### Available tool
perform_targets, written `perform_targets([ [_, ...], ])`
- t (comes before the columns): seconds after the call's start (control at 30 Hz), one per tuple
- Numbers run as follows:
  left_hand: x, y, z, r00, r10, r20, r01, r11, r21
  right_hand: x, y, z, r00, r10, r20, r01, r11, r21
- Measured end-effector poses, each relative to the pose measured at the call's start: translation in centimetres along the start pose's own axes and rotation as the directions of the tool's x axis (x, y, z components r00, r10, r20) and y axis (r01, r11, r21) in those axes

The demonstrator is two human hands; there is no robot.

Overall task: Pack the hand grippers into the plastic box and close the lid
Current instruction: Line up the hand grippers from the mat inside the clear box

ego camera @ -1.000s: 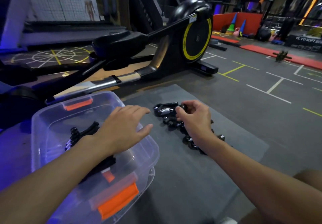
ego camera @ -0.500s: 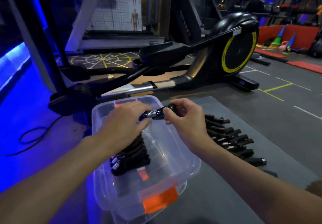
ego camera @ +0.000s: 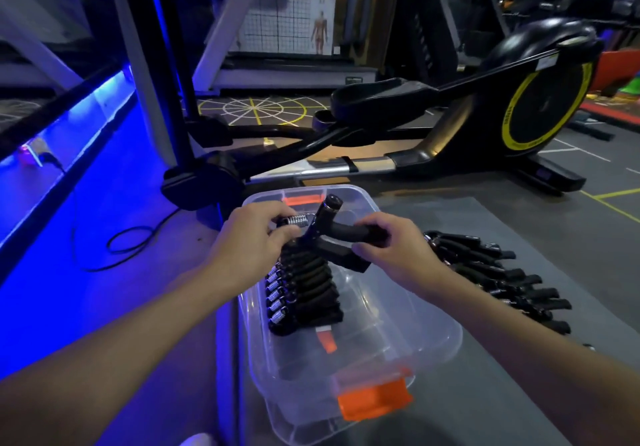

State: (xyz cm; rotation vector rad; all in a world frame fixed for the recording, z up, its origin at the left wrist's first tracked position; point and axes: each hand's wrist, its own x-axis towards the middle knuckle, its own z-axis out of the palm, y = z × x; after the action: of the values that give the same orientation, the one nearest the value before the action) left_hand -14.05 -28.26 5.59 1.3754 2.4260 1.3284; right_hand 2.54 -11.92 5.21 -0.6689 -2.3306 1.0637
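Observation:
A clear plastic box [ego camera: 426, 327] with orange latches stands open on the floor mat. Inside it, along the left side, several black hand grippers [ego camera: 304, 293] with steel springs lie in a row. Over the box's far half I hold one more hand gripper [ego camera: 329, 234]. My left hand [ego camera: 256, 241] pinches its spring end. My right hand [ego camera: 394, 244] grips one of its black foam handles. To the right of the box, a row of several loose hand grippers [ego camera: 502, 279] lies on the mat.
A black and yellow elliptical trainer [ego camera: 485, 123] stands just behind the box. A black cable [ego camera: 114, 244] loops on the blue-lit floor at left. The grey mat [ego camera: 519, 376] extends to the right and front.
My hands lifted one hand gripper from the pile on the mat and carried it left over the open box. The camera view swung left with them.

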Motion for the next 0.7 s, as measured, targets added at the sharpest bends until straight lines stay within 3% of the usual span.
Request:
perform_targets([
  [0.2,-0.1,-1.0,0.8,0.995,-0.045,0.093,0.047,0.999,-0.013,-0.3,-0.1,-0.1,0.998,0.052,-0.018,-0.049,0.989,0.139],
  [0.4,-0.8,0.7,1.1,0.977,0.040,0.207,-0.033,0.999,-0.036,-0.7,-0.1,0.2,0.998,0.048,0.042,-0.048,0.999,0.001],
  [0.53,-1.1,0.9,1.3,0.965,0.087,0.247,-0.092,0.996,0.007,-0.9,0.0,0.6,0.996,0.053,0.073,-0.054,0.998,0.015],
  [0.7,-1.5,0.3,1.6,0.967,0.053,0.250,-0.056,0.998,0.004,-1.1,0.0,0.6,0.990,0.069,0.124,-0.071,0.997,0.018],
])
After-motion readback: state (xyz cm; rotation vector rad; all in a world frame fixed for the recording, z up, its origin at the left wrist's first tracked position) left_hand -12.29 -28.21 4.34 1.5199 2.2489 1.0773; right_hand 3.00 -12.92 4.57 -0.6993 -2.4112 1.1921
